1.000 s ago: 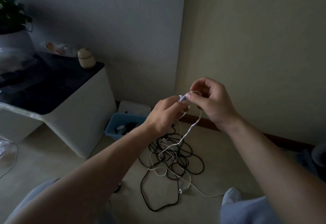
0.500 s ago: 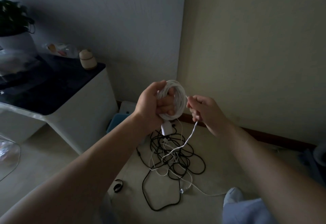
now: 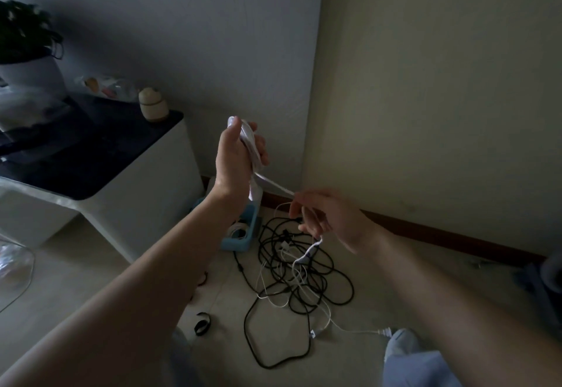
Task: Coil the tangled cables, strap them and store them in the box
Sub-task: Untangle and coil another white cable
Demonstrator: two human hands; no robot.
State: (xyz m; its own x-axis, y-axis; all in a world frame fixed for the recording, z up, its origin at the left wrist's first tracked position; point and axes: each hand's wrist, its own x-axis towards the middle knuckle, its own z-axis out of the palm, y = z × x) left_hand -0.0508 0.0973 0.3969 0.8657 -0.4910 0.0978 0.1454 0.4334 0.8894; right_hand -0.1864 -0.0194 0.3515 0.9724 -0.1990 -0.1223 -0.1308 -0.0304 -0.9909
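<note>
Your white cable coil [image 3: 251,146] gripped upright in your left hand [image 3: 235,161], its loose strand [image 3: 275,184] pinched in your right hand [image 3: 322,219], black and white tangle [image 3: 299,277] on the floor, blue box [image 3: 243,239] just beside it, black strap [image 3: 202,324] nearer you

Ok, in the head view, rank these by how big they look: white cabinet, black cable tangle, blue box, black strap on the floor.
1. white cabinet, though cut off by the frame edge
2. black cable tangle
3. blue box, partly hidden behind the left forearm, so unsure
4. black strap
</note>
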